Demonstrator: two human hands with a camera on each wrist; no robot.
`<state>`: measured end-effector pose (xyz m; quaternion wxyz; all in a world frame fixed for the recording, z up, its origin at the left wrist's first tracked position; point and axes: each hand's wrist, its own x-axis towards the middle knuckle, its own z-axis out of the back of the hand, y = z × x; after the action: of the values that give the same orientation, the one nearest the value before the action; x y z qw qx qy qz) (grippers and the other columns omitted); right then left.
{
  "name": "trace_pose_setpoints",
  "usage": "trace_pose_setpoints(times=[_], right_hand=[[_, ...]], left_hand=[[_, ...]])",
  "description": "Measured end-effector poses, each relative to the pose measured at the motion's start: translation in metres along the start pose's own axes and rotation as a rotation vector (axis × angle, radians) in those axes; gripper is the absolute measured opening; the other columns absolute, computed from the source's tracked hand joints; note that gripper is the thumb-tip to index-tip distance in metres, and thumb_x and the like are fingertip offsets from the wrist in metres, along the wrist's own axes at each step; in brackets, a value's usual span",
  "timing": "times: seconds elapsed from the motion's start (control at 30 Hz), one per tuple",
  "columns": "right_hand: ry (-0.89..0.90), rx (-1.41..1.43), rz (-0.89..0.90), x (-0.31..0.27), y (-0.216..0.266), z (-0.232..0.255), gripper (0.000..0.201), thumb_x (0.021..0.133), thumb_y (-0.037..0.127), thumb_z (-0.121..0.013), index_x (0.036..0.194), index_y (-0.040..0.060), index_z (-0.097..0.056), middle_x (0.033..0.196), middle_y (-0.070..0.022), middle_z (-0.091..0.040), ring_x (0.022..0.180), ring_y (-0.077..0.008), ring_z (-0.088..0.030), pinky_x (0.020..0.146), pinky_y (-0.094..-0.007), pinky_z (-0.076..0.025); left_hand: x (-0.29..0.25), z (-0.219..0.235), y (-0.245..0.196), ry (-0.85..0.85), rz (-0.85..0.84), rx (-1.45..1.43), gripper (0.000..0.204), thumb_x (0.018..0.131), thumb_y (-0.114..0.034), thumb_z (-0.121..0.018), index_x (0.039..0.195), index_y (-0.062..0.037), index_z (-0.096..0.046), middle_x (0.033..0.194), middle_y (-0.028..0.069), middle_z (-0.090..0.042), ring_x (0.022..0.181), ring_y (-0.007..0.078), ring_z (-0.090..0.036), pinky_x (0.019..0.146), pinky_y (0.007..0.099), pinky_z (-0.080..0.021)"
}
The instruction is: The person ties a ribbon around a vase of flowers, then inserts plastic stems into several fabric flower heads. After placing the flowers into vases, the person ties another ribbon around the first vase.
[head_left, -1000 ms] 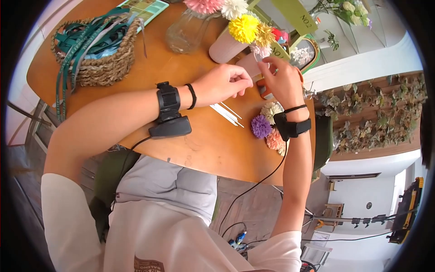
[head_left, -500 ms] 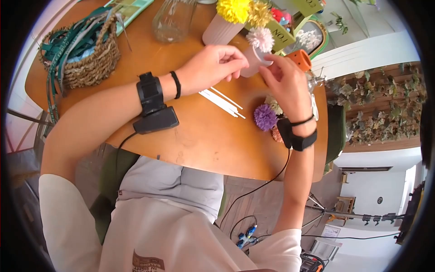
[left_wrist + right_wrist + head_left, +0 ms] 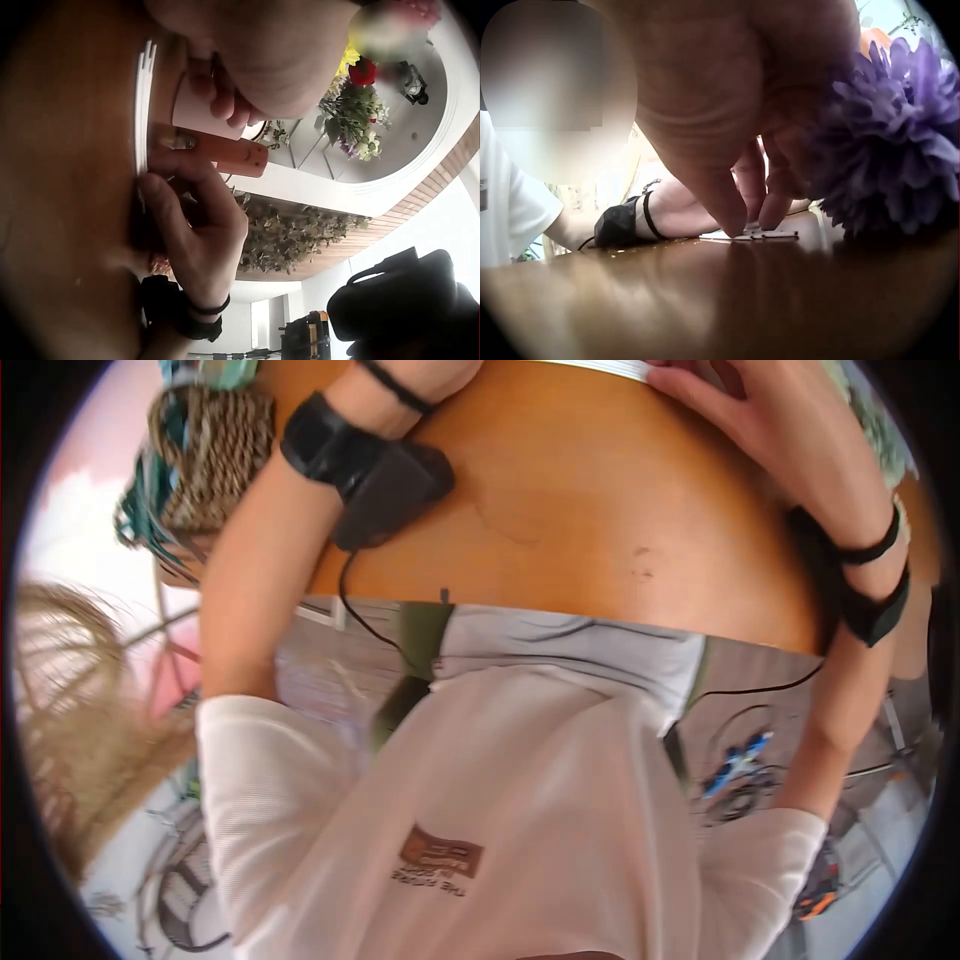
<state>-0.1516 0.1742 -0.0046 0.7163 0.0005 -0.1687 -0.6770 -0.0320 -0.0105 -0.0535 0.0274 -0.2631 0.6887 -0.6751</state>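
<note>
Several thin white sticks [image 3: 142, 112] lie side by side on the wooden table [image 3: 560, 490]. My right hand [image 3: 790, 440] is down at one end of them, its thumb and fingertips pinching the sticks close to the tabletop. In the left wrist view, my left hand [image 3: 262, 52] hovers by the other end of the bundle with loosely curled fingers and nothing visible in them. Only its wrist side shows at the top edge of the head view. A purple pompom flower [image 3: 900, 135] stands right beside my right hand in the right wrist view.
Beyond the hands stand a pale pink cup [image 3: 202, 112] and an orange cylinder [image 3: 240, 154]. At the table's left is a woven basket [image 3: 225, 460] with green ribbons hanging out. A black cable [image 3: 365, 620] trails from the left wrist camera.
The head view has tilted down toward my lap. My right hand has left the pink cup and come down onto the white sticks; my left hand has moved near them too.
</note>
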Motion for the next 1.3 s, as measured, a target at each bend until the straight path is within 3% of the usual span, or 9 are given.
trace_pose_setpoints(times=[0.03,0.27,0.5,0.57,0.67,0.77,0.9,1.0,1.3], right_hand=[[-0.028,0.01,0.005,-0.002,0.001,-0.001,0.01,0.085,0.011,-0.071,0.088,0.0016,-0.07,0.081,-0.0158,-0.069,0.076,-0.0345,-0.067,0.069,-0.0399,-0.055],[-0.058,-0.057,0.112,-0.011,-0.023,-0.001,0.016,0.09,0.013,-0.06,0.079,0.0013,-0.064,0.074,-0.0169,-0.066,0.073,-0.0362,-0.066,0.068,-0.0439,-0.054],[-0.192,-0.014,0.012,-0.011,-0.026,0.003,0.016,0.091,0.014,-0.061,0.08,0.0021,-0.06,0.069,-0.018,-0.063,0.066,-0.0375,-0.064,0.06,-0.046,-0.053],[-0.236,0.001,0.029,-0.011,-0.026,0.003,0.016,0.091,0.014,-0.06,0.08,0.0021,-0.058,0.068,-0.0181,-0.062,0.065,-0.0376,-0.064,0.059,-0.0458,-0.052],[-0.296,0.015,0.008,-0.008,-0.026,0.004,0.016,0.091,0.014,-0.06,0.081,0.0019,-0.059,0.071,-0.0183,-0.063,0.069,-0.0378,-0.065,0.062,-0.0459,-0.053],[-0.377,0.023,-0.002,-0.006,-0.026,0.009,0.014,0.092,0.014,-0.059,0.084,0.0017,-0.06,0.075,-0.0181,-0.064,0.072,-0.0377,-0.065,0.065,-0.0456,-0.053],[-0.494,0.12,-0.019,-0.008,-0.023,0.01,0.011,0.091,0.013,-0.06,0.088,0.0023,-0.062,0.077,-0.0163,-0.064,0.073,-0.0367,-0.065,0.066,-0.0441,-0.053],[-0.508,0.176,-0.043,-0.003,-0.028,0.007,0.009,0.089,0.011,-0.063,0.087,0.0029,-0.061,0.076,-0.0144,-0.064,0.071,-0.0357,-0.065,0.065,-0.0422,-0.052],[-0.523,0.154,-0.027,-0.004,-0.021,0.012,0.008,0.087,0.01,-0.065,0.086,0.0047,-0.06,0.078,-0.0116,-0.061,0.071,-0.0334,-0.064,0.063,-0.0398,-0.051]], left_hand=[[-0.001,-0.002,0.0,-0.01,0.03,0.004,0.022,0.103,-0.019,-0.06,0.111,-0.0008,-0.068,0.085,-0.0004,-0.064,0.073,0.0061,-0.058,0.067,0.0198,-0.046],[0.003,0.0,0.007,-0.027,0.039,0.0,0.021,0.105,-0.016,-0.056,0.116,0.0008,-0.064,0.087,0.0025,-0.061,0.074,0.0093,-0.056,0.07,0.0215,-0.045],[0.005,0.0,0.003,-0.093,0.045,-0.057,0.023,0.107,-0.018,-0.053,0.115,0.0011,-0.064,0.085,0.0035,-0.061,0.074,0.0108,-0.056,0.07,0.0221,-0.045],[0.002,-0.004,-0.004,-0.014,0.032,-0.115,0.033,0.108,-0.025,-0.049,0.115,0.0022,-0.065,0.091,0.005,-0.065,0.08,0.0116,-0.059,0.075,0.025,-0.048],[0.003,0.009,0.0,0.008,0.058,-0.085,0.067,0.111,-0.051,-0.025,0.116,0.0046,-0.062,0.097,0.0105,-0.064,0.084,0.019,-0.058,0.081,0.0351,-0.047],[0.002,0.008,-0.001,-0.013,0.074,-0.061,0.062,0.111,-0.048,-0.029,0.116,0.0039,-0.063,0.096,0.0098,-0.064,0.083,0.018,-0.058,0.079,0.0335,-0.047],[-0.001,-0.004,-0.003,-0.026,-0.034,0.076,0.038,0.11,-0.028,-0.045,0.118,0.0037,-0.063,0.092,0.0069,-0.062,0.078,0.0142,-0.057,0.074,0.0299,-0.047],[-0.001,-0.006,-0.003,-0.081,-0.067,-0.03,0.023,0.106,-0.017,-0.055,0.114,0.0032,-0.065,0.091,0.0058,-0.064,0.074,0.0119,-0.059,0.068,0.0247,-0.05],[-0.002,-0.002,-0.004,-0.122,-0.046,-0.041,0.022,0.108,-0.021,-0.051,0.11,-0.0017,-0.062,0.09,0.0046,-0.061,0.075,0.0132,-0.055,0.07,0.0286,-0.045]])
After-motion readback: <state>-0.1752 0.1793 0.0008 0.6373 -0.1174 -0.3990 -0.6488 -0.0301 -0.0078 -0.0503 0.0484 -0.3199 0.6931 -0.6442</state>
